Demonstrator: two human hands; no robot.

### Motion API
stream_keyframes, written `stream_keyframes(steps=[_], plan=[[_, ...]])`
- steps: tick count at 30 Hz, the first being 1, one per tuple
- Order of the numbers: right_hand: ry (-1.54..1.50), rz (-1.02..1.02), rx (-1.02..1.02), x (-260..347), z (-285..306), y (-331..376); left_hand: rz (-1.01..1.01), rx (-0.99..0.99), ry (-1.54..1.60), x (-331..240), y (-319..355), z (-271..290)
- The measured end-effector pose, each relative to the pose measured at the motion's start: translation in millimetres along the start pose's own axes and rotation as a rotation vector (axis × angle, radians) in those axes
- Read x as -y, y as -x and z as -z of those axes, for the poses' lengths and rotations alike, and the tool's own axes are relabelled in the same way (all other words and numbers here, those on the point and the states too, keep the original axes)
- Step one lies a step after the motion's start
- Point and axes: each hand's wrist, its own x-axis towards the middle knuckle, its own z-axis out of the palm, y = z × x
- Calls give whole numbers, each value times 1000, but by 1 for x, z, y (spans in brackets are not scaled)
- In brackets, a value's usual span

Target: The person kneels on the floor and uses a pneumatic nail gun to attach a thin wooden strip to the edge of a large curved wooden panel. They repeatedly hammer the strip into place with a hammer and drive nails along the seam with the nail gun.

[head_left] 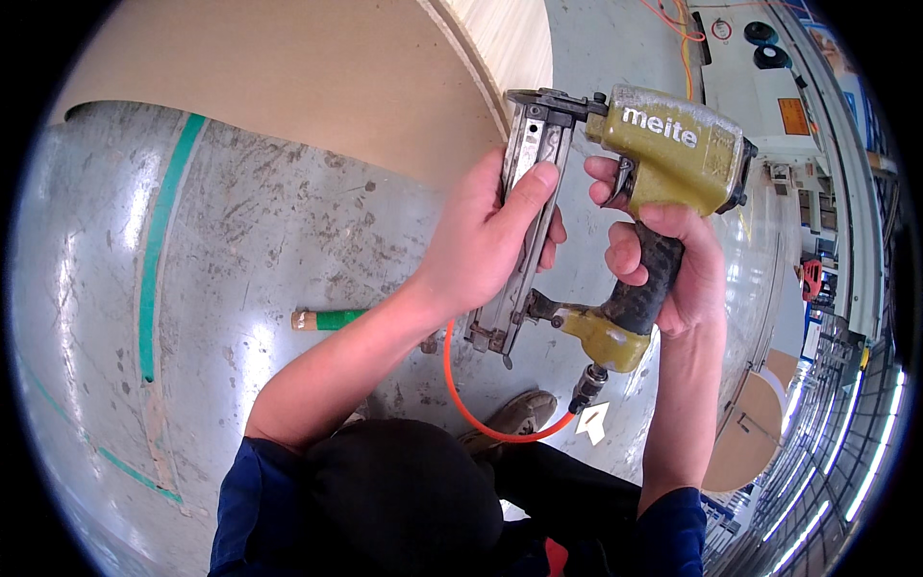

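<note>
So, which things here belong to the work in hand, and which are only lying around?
In hand:
- nail gun, right hand on its grip
- its magazine, held by left hand
- orange air hose

Lying about:
- green-handled tool on floor
- wooden board

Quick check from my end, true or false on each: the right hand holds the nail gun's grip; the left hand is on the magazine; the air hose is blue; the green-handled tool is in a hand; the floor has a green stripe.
1. The right hand holds the nail gun by its black grip. True.
2. The left hand grips the metal magazine. True.
3. The air hose is blue. False: it is orange.
4. The green-handled tool is held in a hand. False: it lies on the floor.
5. A green stripe runs along the floor. True.
</note>
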Motion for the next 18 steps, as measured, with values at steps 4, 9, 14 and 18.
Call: stream_keyframes(steps=[4, 9, 14, 18], plan=[[0, 2, -14, -1, 1, 1, -3, -8, -11, 1, 1, 0], [-13, 6, -28, 0, 0, 3, -39, 23, -2, -1, 1, -2], [-10, 54, -6, 9, -9, 5, -49, 15, -24, -13, 2, -4], [45, 61, 20, 19, -18, 1, -57, -11, 11, -22, 2, -4]])
